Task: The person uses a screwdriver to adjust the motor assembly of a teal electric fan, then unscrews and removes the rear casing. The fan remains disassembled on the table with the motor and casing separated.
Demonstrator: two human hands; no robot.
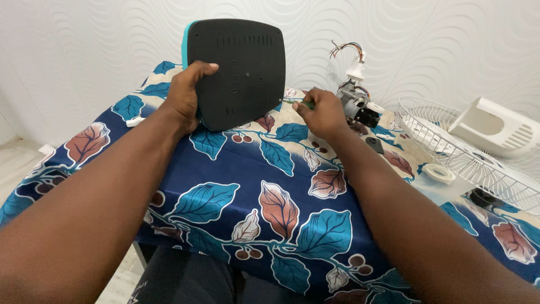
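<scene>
My left hand [188, 93] grips the left edge of a black square fan base [239, 70] with a teal rim, holding it upright on the leaf-patterned tablecloth [253, 191]. Its underside with vent slots faces me. My right hand [320, 112] is closed around a green-handled screwdriver [306, 103], whose tip points toward the lower right edge of the base. A fan motor [357, 107] with loose coloured wires lies just beyond my right hand.
A white wire fan grille [450, 146] lies at the right with a white plastic housing [495, 126] on it. A white ring [439, 173], a small dark part [374, 144] and a white piece [135, 120] lie on the cloth. A wall stands behind the table.
</scene>
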